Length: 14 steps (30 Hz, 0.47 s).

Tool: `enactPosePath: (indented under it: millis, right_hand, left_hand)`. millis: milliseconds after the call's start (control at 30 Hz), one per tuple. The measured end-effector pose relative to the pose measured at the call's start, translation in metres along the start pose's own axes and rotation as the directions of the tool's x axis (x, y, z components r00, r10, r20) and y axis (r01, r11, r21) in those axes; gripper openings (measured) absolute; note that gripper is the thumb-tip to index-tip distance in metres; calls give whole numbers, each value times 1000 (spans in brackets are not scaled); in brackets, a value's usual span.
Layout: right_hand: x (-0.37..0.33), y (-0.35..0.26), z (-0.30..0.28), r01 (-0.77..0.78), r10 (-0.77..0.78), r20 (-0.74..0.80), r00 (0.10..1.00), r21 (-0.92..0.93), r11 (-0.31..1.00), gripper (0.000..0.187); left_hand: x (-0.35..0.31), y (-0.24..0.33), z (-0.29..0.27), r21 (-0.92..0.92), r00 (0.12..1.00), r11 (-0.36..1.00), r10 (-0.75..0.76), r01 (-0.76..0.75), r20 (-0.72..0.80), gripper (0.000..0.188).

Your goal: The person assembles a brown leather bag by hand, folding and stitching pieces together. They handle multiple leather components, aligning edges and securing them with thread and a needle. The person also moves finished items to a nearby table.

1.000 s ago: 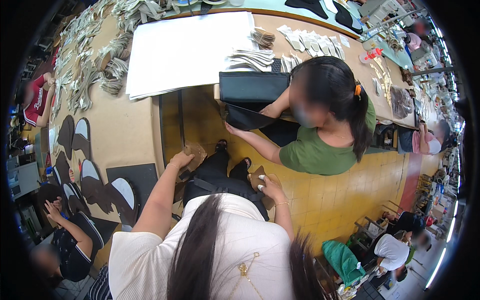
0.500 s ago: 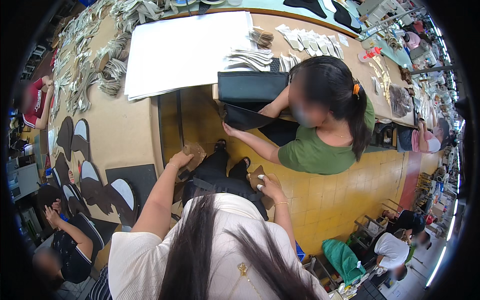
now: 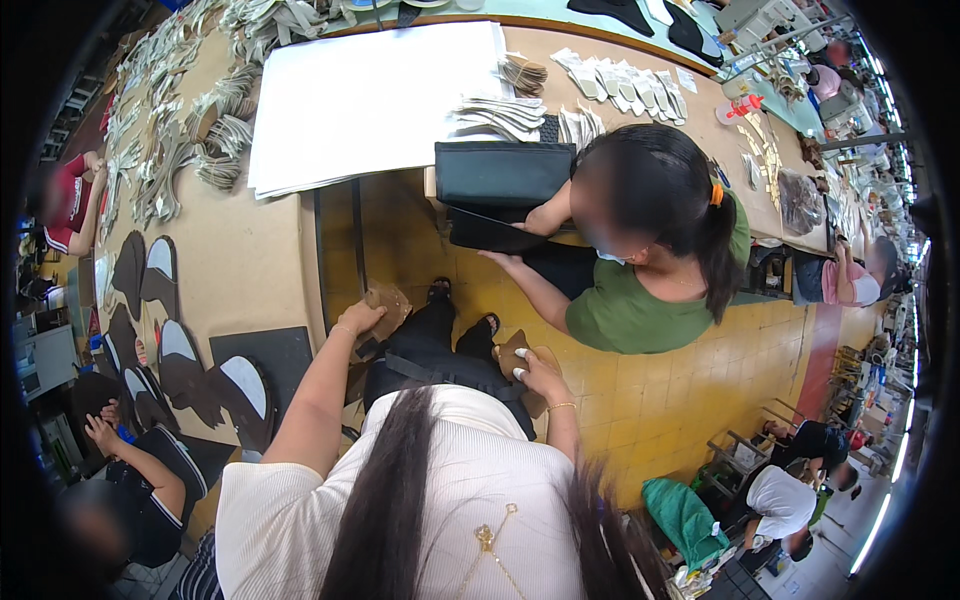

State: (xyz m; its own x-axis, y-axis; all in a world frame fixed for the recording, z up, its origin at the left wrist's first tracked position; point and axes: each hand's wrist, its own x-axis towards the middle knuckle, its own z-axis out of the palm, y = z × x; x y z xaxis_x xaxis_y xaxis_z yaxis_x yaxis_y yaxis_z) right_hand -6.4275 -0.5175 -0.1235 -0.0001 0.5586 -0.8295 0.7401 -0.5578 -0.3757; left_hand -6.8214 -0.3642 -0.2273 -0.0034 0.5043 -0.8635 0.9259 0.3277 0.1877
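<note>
Low in front of my lap, my left hand (image 3: 362, 318) closes on a thin brown piece wrapped in something like clear plastic (image 3: 390, 308). My right hand (image 3: 543, 376), with white coverings on some fingertips, grips a flat brown cut piece (image 3: 512, 350) with an angular edge. That piece's lower part continues behind my fingers. Both hands are apart, one on each side of my dark-trousered legs (image 3: 428, 335). What lies under my left wrist is hard to make out.
To the left, a brown-topped table (image 3: 250, 260) bears dark shoe-shaped pieces (image 3: 240, 395) and piles of pale cut pieces (image 3: 165, 170). White sheets (image 3: 370, 110) lie ahead. A co-worker in green (image 3: 650, 300) sits close at front right, beside a black folded sheet (image 3: 500, 175).
The co-worker in green has drawn back the nearer hand from the black sheet, and the head has shifted slightly. My hands and the brown pieces stay in place.
</note>
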Motion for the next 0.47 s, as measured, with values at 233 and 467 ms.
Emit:
enactPosePath:
  millis: [233, 467]
  right_hand:
    - [0, 3, 1, 4, -4, -6, 1000, -10, 1000, 55]
    - [-3, -1, -2, -19, 20, 19, 1000, -39, 999, 57]
  left_hand:
    - [1, 1, 1, -1, 1000, 1000, 0, 0, 11, 74]
    - [-1, 3, -1, 19, 1000, 1000, 7, -7, 23, 71]
